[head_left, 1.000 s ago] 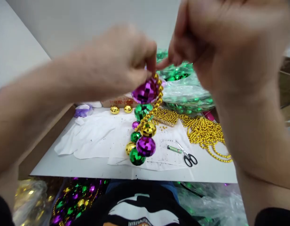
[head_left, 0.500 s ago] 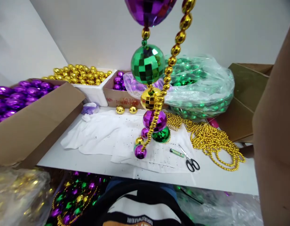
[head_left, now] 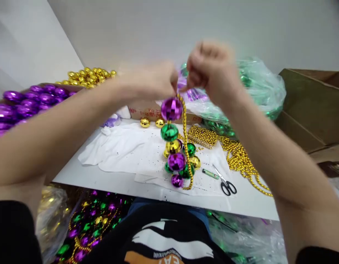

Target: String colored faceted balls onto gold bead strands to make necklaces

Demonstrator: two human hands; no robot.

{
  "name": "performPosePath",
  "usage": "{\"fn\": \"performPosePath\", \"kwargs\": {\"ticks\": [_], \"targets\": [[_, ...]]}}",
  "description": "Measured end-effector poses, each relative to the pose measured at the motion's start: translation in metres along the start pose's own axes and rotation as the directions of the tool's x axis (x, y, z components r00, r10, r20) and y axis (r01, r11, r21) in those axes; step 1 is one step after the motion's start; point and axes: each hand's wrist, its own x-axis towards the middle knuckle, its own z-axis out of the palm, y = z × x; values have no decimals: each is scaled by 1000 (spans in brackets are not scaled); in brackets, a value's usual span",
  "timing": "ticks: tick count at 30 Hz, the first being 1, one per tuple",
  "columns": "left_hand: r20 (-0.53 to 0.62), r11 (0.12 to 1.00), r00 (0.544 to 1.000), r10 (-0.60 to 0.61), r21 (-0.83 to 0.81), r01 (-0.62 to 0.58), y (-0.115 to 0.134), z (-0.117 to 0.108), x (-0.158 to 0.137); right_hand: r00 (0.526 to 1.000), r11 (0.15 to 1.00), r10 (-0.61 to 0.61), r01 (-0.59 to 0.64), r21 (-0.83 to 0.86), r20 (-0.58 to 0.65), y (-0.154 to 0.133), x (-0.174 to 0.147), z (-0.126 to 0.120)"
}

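A bead necklace [head_left: 173,146] hangs over the table, with big faceted purple, green and gold balls and a chain of small gold beads beside them. My left hand [head_left: 158,79], blurred, is closed at the top of it, right above the uppermost purple ball. To its right my right hand [head_left: 213,66] is raised with the fingers curled in; any thin cord between its fingertips is too small to make out. The lower balls of the necklace reach down to the white cloth [head_left: 122,150].
Scissors [head_left: 225,183] and a green lighter [head_left: 210,173] lie right of the necklace. Gold bead strands [head_left: 240,157] spread farther right. Two gold balls [head_left: 144,122] sit behind. Boxes of purple balls [head_left: 29,102] and gold balls [head_left: 89,77], plus a plastic bag [head_left: 268,88], line the back.
Both hands have come down into view from above. The necklace has moved lower and farther from me, and its lower balls now bunch over the cloth.
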Motion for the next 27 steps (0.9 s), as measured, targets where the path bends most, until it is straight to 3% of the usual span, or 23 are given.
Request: {"fn": "performPosePath", "kwargs": {"ticks": [4,8,11,14,17,20,27], "targets": [[151,998,988,-13,65,4,-24,47,22,978,977,210,-209,48,-5,73,-46,8],[332,966,942,-51,-222,130,-53,96,31,944,936,329,-321,147,-34,117,-89,6],[403,880,915,-31,-423,217,-66,115,22,945,943,308,-287,169,-113,121,-123,9],[470,784,883,-5,-546,294,-71,124,4,943,972,235,-225,72,-236,115,-163,27],[562,697,827,17,-600,393,-75,133,-15,939,979,138,-177,-98,-316,112,-205,54],[640,644,769,-6,-586,492,-82,145,-28,941,978,70,-130,-163,-331,118,-233,76],[755,581,655,-27,-522,625,-92,173,-40,892,955,288,-292,45,-349,123,-250,78]]}}
